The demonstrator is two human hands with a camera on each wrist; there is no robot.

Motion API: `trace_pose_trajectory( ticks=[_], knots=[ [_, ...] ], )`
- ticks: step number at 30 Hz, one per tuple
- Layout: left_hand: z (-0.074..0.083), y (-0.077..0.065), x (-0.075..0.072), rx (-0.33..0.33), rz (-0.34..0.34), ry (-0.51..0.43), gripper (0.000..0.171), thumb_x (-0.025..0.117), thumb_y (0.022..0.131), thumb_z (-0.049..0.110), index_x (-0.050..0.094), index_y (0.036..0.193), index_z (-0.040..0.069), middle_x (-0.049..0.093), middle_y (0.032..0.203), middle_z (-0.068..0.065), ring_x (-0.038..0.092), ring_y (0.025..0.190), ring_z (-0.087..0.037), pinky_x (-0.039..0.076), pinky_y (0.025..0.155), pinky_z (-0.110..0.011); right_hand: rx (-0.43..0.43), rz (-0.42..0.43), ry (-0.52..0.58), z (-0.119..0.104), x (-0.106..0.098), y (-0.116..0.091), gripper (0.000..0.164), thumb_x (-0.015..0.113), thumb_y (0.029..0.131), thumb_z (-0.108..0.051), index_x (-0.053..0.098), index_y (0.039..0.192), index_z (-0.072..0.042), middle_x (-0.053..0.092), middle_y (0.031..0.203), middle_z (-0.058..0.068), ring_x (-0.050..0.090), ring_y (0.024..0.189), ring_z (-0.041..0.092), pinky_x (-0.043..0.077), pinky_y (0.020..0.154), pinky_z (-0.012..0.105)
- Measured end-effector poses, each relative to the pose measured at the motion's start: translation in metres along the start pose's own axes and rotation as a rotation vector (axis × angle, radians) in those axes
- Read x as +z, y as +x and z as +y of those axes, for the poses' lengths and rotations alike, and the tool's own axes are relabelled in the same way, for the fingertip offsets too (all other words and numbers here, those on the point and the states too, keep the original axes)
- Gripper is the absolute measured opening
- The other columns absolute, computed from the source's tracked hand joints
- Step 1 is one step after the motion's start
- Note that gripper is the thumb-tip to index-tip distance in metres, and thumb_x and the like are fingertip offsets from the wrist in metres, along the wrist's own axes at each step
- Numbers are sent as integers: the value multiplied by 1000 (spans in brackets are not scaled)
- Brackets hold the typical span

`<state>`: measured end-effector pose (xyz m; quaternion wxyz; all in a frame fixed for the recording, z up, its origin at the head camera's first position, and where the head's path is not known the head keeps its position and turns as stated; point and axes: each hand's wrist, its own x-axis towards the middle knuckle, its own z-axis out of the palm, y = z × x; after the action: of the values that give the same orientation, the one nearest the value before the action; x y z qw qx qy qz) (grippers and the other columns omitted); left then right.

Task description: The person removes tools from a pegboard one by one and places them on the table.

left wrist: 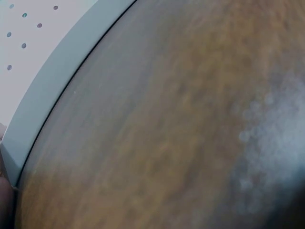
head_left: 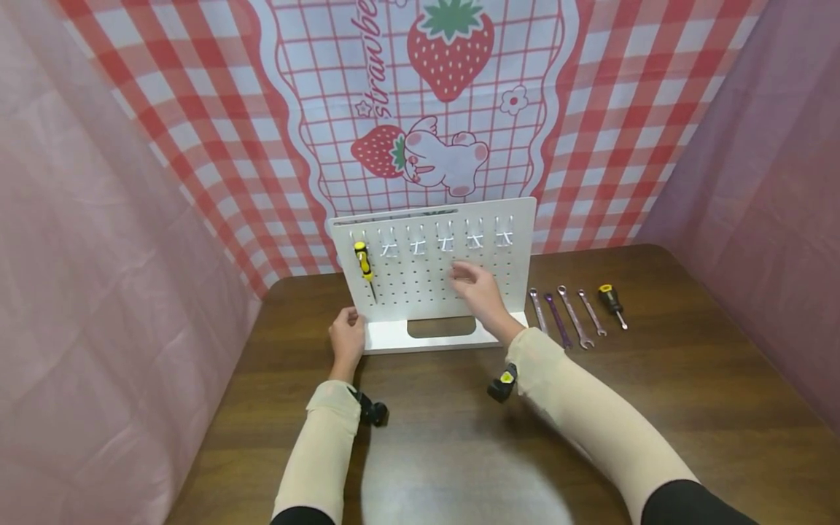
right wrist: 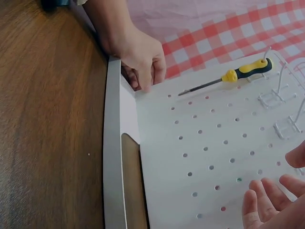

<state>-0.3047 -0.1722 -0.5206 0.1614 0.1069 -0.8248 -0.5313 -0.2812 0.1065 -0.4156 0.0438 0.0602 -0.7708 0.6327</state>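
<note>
A white pegboard (head_left: 433,284) with a row of wire hooks (head_left: 446,240) stands upright on the table. Its lower left corner is gripped by my left hand (head_left: 346,337); in the right wrist view the thumb lies on the front and the fingers bend behind the edge. On the leftmost hook hangs a yellow-and-black screwdriver (head_left: 363,261), shaft down. My right hand (head_left: 479,292), holding nothing, is in front of the board's right half, below the hooks. Its fingers (right wrist: 267,198) are loosely bent and spread from the thumb.
Several wrenches (head_left: 572,315) lie side by side on the table right of the pegboard. Beyond them is a short dark screwdriver (head_left: 610,297) with a yellow cap. A checkered strawberry cloth (head_left: 604,146) hangs behind, and pink curtains (head_left: 98,255) flank the wooden table (head_left: 433,452).
</note>
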Motion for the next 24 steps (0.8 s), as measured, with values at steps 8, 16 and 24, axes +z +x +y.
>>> trace_pose_trajectory(
  ticks=[8,16,24],
  knots=[
    [0,1,0,-2,-9,1,25,62,97,8,67,117,-5,68,113,-23,64,107,-35,51,95,-46,2,-27,20,-1,11,8,46,61,95,-6,56,140,-3,63,132,17,58,122,31,52,97,44],
    [-1,2,0,2,-1,7,24,62,96,8,67,116,-5,69,112,-22,64,106,-35,51,95,-45,19,-32,23,-4,20,15,43,62,94,-6,59,137,-5,65,130,15,59,121,30,52,98,43],
    [-4,3,1,4,2,13,24,62,96,8,67,116,-5,69,111,-22,65,106,-35,51,95,-46,33,-36,45,-8,30,21,45,61,91,-3,59,136,-3,66,127,16,61,117,30,53,95,44]
  ],
)
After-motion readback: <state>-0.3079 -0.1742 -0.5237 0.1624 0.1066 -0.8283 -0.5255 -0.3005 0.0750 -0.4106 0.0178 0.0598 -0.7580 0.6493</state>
